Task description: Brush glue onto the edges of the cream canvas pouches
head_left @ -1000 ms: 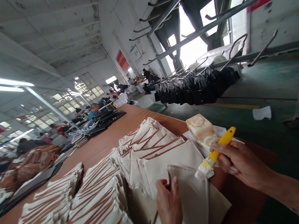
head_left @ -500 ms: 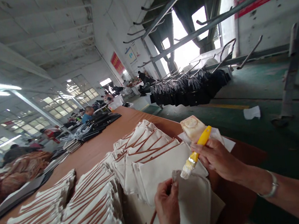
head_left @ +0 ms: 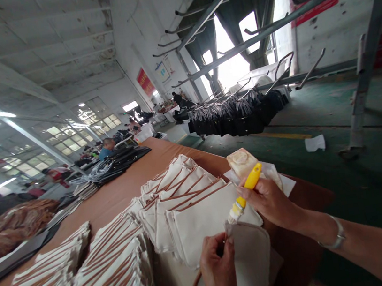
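Pinching a yellow brush (head_left: 253,176), the right hand (head_left: 270,200) seems to dab the pale piece (head_left: 251,255) beside the left hand's (head_left: 216,267) pinch; hold still, dab softly.

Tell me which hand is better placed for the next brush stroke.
Probably the right hand: it holds the yellow brush, bristles at a corner of the pale piece. The left hand pinches it.

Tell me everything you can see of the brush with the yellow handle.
The brush has a smooth, bright yellow handle, seemingly plastic, a shiny metal-looking band, and pale bristles that look coated in something whitish. It is tilted, handle up and bristles down, gripped in the right hand. Its tip is at the top edge of the grey-beige panel pinched by the left hand; whether it touches is hard to tell.
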